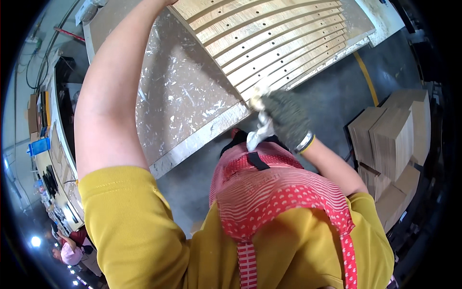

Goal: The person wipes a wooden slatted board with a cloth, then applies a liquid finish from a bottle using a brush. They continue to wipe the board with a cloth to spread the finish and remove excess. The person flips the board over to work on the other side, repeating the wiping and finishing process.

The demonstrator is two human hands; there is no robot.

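Pale wood, head view: strips [262,45] with dark holes lay side by side on the spattered table [187,91], towards its right, their near ends by the front edge. Your right hand [288,115], in a dark grey-green glove, was at the near left corner of the strips. Its fingers looked curled round a white cloth [262,132], part of which hung below; blur hid the exact grip, and contact with the wood could not be told.

Your left arm reached past the strips' left side. Only a sliver of the left hand [169,2] showed at the upper rim; whether it gripped anything, I could not tell.

Judgement on handling: the work at that corner called for the cloth bunched short, so no loose tail caught between strips. Light, even pressure along the grain would have suited best, with the far end steadied so the rows did not slide. The bare forearm wanted keeping clear of raw edges. Cardboard [392,139] stood to your right, well apart.
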